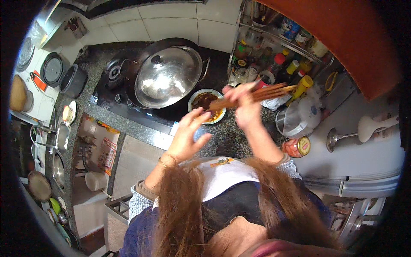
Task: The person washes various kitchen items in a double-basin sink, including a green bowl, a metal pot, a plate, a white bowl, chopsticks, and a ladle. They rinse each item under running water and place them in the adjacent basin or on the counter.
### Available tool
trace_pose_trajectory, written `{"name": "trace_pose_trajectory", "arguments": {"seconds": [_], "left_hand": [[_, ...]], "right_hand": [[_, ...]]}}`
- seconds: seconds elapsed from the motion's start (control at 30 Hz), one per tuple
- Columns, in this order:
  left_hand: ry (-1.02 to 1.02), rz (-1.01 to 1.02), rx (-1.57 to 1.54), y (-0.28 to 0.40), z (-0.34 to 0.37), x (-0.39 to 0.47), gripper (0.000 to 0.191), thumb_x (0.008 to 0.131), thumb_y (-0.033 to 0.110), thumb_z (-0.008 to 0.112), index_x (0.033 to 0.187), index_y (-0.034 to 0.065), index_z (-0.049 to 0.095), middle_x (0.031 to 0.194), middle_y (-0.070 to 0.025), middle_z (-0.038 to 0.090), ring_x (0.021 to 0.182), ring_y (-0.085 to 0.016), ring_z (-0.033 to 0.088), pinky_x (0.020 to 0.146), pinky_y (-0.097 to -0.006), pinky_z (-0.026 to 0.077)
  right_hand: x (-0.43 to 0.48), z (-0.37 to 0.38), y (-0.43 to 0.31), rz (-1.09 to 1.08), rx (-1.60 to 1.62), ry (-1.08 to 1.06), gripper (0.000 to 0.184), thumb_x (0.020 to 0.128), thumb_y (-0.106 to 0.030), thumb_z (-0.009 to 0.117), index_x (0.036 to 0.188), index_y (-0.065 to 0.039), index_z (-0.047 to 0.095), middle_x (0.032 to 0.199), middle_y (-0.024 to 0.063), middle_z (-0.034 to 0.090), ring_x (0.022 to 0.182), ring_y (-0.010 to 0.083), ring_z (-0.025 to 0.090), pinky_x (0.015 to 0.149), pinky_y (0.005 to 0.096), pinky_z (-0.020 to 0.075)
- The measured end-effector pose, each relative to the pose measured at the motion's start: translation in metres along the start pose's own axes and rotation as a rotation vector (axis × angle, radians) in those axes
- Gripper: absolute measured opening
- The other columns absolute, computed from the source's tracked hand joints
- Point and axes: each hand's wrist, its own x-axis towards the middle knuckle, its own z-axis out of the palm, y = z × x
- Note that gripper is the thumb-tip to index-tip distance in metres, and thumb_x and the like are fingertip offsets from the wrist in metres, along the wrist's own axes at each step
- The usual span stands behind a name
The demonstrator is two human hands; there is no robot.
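A bowl (222, 119) of dark sauce with yellowish bits sits on the counter at the right edge of the black hob. My right hand (245, 104) is closed around brown wooden sticks (271, 92), blurred by motion; they look like chopsticks. Their left end reaches over the bowl. With fingers apart, my left hand (188, 138) is at the bowl's lower left side and holds nothing. Whether its fingertips touch the rim is hard to tell. Left of the bowl stands a wok (130, 86) under a domed metal lid (168, 80) with a black knob.
A rack (239, 41) of bottles and jars stands behind my right hand. Further right are a clear plastic container (290, 120) and a gold-lidded jar (297, 147). At far left, a black pot (73, 81) stands near the sink (63, 136).
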Motion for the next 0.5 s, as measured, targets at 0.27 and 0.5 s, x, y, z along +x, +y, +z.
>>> {"name": "trace_pose_trajectory", "arguments": {"seconds": [0.27, 0.5], "left_hand": [[0.294, -0.377, -0.095, -0.032, -0.012, -0.059, 0.032, 0.079, 0.01, 0.067, 0.111, 0.0064, 0.062, 0.126, -0.015, 0.054, 0.116, -0.03, 0.052, 0.097, -0.038, 0.041], [0.407, -0.49, -0.106, -0.037, -0.01, -0.087, 0.029, 0.08, 0.008, 0.067, 0.108, 0.0063, 0.063, 0.124, -0.0139, 0.055, 0.115, -0.028, 0.052, 0.093, -0.0375, 0.043]], "right_hand": [[0.218, -0.142, -0.072, -0.944, -0.923, 0.396, 0.03, 0.092, -0.025, 0.054, 0.108, 0.0, 0.046, 0.095, 0.0116, 0.055, 0.087, 0.0262, 0.057, 0.087, 0.0428, 0.0449], [0.245, -0.021, -0.07, -0.311, -0.541, 0.064, 0.051, 0.092, -0.027, 0.058, 0.132, -0.002, 0.04, 0.125, 0.0119, 0.048, 0.105, 0.0271, 0.052, 0.091, 0.0433, 0.0419]]}}
